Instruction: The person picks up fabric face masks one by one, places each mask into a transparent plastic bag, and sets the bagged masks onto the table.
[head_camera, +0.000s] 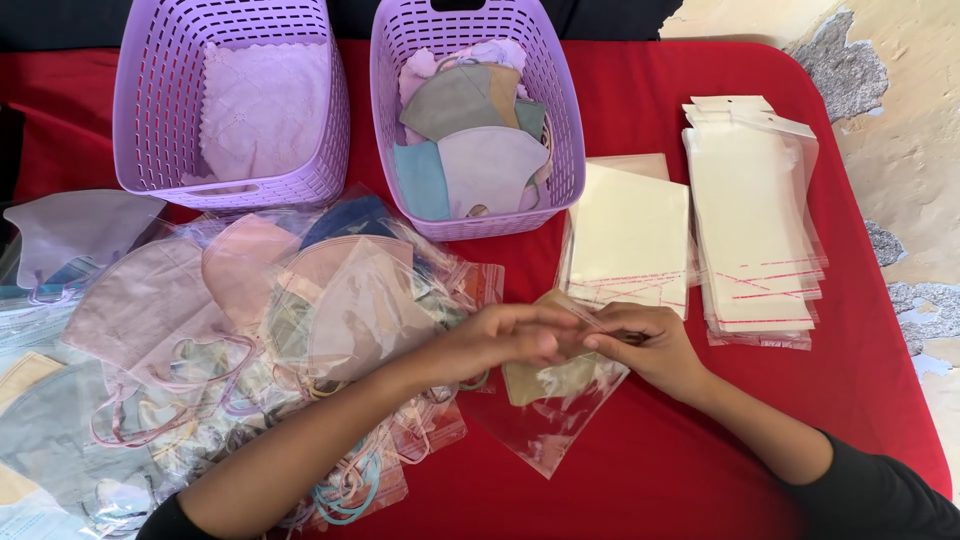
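From the head camera, your left hand and right hand meet over the red bench, each grip pinched shut on the clear bag holding a tan face mask, just beside the packed masks.

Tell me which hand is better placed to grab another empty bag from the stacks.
Probably the right hand. It sits just below the stacks of clear bags, while the left hand lies farther over, beside the pile of bagged masks. Both pinch the current bag.

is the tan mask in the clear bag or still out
Partly in: the tan mask shows through the clear bag, its top hidden under both hands.
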